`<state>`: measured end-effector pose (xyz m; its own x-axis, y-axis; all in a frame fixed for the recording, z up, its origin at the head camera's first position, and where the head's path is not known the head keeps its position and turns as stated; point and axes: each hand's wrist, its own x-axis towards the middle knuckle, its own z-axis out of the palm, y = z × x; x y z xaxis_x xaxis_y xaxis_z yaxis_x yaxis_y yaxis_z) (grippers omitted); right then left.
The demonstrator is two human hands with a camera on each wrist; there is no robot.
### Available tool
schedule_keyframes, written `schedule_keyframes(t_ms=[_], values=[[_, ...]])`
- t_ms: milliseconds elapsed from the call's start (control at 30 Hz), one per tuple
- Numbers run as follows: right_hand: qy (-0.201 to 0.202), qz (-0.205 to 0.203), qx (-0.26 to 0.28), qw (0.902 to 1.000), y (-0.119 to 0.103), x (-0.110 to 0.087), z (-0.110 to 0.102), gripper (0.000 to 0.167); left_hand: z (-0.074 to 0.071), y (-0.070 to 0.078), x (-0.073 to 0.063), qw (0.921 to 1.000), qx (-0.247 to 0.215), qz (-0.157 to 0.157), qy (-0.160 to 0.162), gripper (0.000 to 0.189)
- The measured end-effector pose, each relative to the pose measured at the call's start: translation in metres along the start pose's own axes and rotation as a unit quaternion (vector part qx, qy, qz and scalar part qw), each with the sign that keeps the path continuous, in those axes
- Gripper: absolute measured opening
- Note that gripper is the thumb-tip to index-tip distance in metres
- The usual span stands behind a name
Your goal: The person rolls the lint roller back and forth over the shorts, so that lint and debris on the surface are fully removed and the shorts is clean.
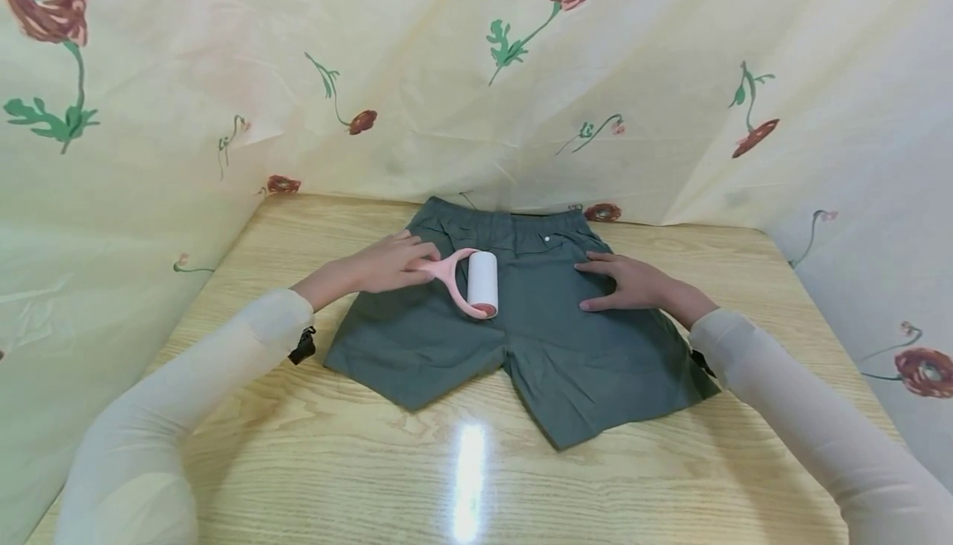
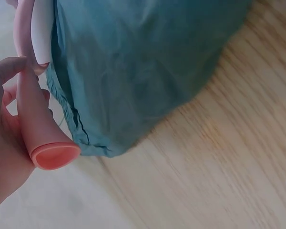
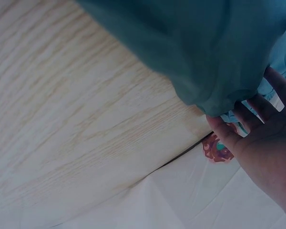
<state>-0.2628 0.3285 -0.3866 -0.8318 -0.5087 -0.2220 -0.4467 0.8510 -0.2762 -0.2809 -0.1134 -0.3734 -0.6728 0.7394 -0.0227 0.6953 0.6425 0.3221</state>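
Observation:
Dark green shorts point(image 1: 551, 346) lie spread on the wooden table, waistband toward the back. My left hand point(image 1: 395, 262) grips the pink handle of a lint roller point(image 1: 483, 280); its white roll lies over the middle of the shorts, just below the waistband. In the left wrist view, fingers and thumb wrap the lint roller point(image 2: 40, 114), its hollow handle end facing the camera. My right hand point(image 1: 629, 282) rests on the right side of the shorts, fingers spread. The right wrist view shows that hand point(image 3: 262, 143) with its fingertips on the cloth.
The pale wooden table point(image 1: 335, 470) extends around the shorts, with a bright light reflection near its front. Behind and at both sides hangs a cream flower-print cloth point(image 1: 432, 49), meeting the table's back edge close to the waistband.

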Motion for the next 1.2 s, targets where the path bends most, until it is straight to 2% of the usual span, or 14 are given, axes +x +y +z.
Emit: schedule_keyframes(t_ms=[233, 533, 800, 1000, 1200], values=[[0.000, 0.004, 0.001, 1.0000, -0.001, 0.000, 0.000, 0.079, 0.000, -0.007, -0.006, 0.9999, -0.005, -0.002, 0.014, 0.028], [0.001, 0.001, -0.003, 1.0000, -0.002, 0.000, -0.002, 0.078, -0.004, -0.017, -0.017, 0.9991, -0.011, -0.014, 0.037, 0.030], [0.001, 0.000, -0.003, 1.0000, -0.003, -0.001, -0.003, 0.077, -0.012, -0.033, -0.026, 0.9983, -0.032, -0.046, 0.016, 0.037], [0.000, 0.006, -0.004, 1.0000, -0.002, 0.000, 0.000, 0.079, -0.015, -0.050, -0.037, 0.9948, -0.062, -0.080, 0.013, 0.031], [-0.001, 0.010, -0.006, 0.9999, -0.001, 0.000, 0.000, 0.080, -0.024, -0.059, -0.047, 0.9929, -0.089, -0.076, 0.019, 0.027]])
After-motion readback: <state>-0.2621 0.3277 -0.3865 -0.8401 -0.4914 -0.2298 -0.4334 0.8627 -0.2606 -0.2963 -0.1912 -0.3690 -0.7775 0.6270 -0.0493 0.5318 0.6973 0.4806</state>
